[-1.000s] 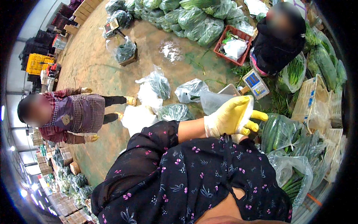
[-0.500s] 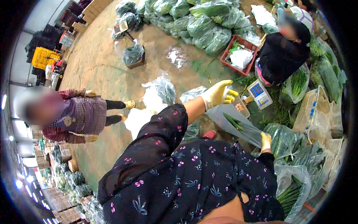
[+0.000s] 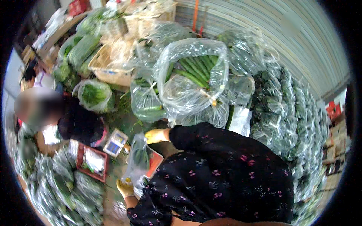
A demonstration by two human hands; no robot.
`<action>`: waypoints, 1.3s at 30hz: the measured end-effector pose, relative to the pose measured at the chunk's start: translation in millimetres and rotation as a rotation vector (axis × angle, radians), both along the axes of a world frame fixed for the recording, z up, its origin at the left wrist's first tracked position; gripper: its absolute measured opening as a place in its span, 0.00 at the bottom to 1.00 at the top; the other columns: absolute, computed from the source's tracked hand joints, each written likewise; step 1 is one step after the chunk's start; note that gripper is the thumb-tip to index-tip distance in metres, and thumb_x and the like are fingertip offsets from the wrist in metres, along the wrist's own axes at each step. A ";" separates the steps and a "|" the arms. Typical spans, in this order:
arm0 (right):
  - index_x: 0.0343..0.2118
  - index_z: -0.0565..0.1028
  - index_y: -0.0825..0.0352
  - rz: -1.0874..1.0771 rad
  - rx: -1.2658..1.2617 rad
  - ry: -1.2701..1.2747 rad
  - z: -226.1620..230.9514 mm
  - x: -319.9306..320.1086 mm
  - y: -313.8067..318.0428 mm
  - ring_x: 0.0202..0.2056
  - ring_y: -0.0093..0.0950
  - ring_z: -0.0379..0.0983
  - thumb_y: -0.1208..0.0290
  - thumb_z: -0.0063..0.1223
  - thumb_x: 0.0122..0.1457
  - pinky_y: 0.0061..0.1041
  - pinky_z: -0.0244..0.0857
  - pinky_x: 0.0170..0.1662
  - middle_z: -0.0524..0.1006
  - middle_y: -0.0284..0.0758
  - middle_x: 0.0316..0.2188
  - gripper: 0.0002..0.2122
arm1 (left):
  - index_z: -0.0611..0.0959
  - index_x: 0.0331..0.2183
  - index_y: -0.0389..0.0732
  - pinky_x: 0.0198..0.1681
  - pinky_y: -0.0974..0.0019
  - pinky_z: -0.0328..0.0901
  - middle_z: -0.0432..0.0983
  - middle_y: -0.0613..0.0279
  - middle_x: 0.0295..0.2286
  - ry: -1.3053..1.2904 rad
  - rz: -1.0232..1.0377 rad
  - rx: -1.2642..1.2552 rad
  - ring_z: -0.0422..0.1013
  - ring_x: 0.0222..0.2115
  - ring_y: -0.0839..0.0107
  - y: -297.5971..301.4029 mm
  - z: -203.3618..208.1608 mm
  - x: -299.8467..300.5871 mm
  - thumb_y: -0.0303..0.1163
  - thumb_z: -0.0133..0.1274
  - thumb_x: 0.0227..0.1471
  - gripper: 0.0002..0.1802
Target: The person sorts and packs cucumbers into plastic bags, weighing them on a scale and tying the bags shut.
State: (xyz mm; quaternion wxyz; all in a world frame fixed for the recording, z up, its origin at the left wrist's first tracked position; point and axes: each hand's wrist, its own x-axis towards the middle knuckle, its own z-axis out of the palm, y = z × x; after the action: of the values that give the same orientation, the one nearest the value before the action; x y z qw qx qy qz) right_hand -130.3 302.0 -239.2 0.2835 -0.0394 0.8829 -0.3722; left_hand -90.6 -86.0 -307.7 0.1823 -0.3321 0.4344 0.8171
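Since half a second ago my view has swung round, so the bare floor is gone from sight and heaps of bagged greens are now filling the space beyond my hands. I am holding a small clear plastic bag (image 3: 136,160) with a few dark green vegetables inside, crumpled and glossy, stretched between my two yellow-gloved hands. My right hand (image 3: 155,135) is gripping its upper edge, fingers curled closed on the plastic; my left hand (image 3: 125,187) is pinching its lower end, closed on it as well. Just behind the bag an orange tray (image 3: 155,164) is peeking out. Beyond my right hand a big clear bag of long green cucumbers (image 3: 194,73) is standing tied at the neck, with more bagged greens crowding around it. To the left of my hands a small digital scale (image 3: 115,142) is sitting beside a red crate (image 3: 91,161), and another person in dark clothing (image 3: 81,126) is crouching there, close to the scale.
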 end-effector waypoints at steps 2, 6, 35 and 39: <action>0.42 0.72 0.67 -0.245 -0.161 0.070 -5.4 52.6 40.9 0.44 0.39 0.68 0.56 0.48 0.48 0.34 0.61 0.46 0.72 0.45 0.42 0.22 | 0.62 0.54 0.54 0.45 0.53 0.51 0.62 0.68 0.45 -0.011 -0.161 -0.196 0.64 0.38 0.66 -8.4 -37.6 -18.7 0.59 0.46 0.42 0.39; 0.42 0.72 0.67 -0.450 -0.254 0.141 23.2 157.4 129.6 0.39 0.27 0.69 0.60 0.46 0.55 0.24 0.62 0.43 0.74 0.36 0.36 0.17 | 0.65 0.51 0.53 0.44 0.53 0.51 0.65 0.67 0.40 -0.103 -0.183 -0.202 0.64 0.38 0.67 11.8 -13.5 -46.8 0.59 0.47 0.41 0.36; 0.48 0.69 0.65 -1.617 -0.353 0.596 176.7 373.7 475.6 0.40 0.21 0.69 0.60 0.51 0.53 0.23 0.61 0.44 0.74 0.32 0.40 0.21 | 0.67 0.47 0.48 0.29 0.69 0.64 0.74 0.63 0.36 0.086 -1.235 -0.547 0.70 0.29 0.71 221.8 20.6 -40.6 0.38 0.44 0.54 0.18; 0.48 0.68 0.70 -1.306 -0.424 0.522 189.7 312.1 416.9 0.39 0.21 0.70 0.70 0.50 0.56 0.19 0.62 0.44 0.75 0.34 0.38 0.17 | 0.67 0.49 0.45 0.29 0.69 0.65 0.76 0.59 0.33 -0.141 -0.911 -0.405 0.72 0.28 0.70 275.4 68.1 -16.3 0.38 0.44 0.55 0.20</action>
State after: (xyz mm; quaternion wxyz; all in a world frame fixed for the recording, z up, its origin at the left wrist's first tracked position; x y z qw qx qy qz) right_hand 181.8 718.9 -49.5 -0.2292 0.3536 0.6742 -0.6065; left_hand -106.9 189.5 -239.5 0.4814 -0.1920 0.6716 0.5295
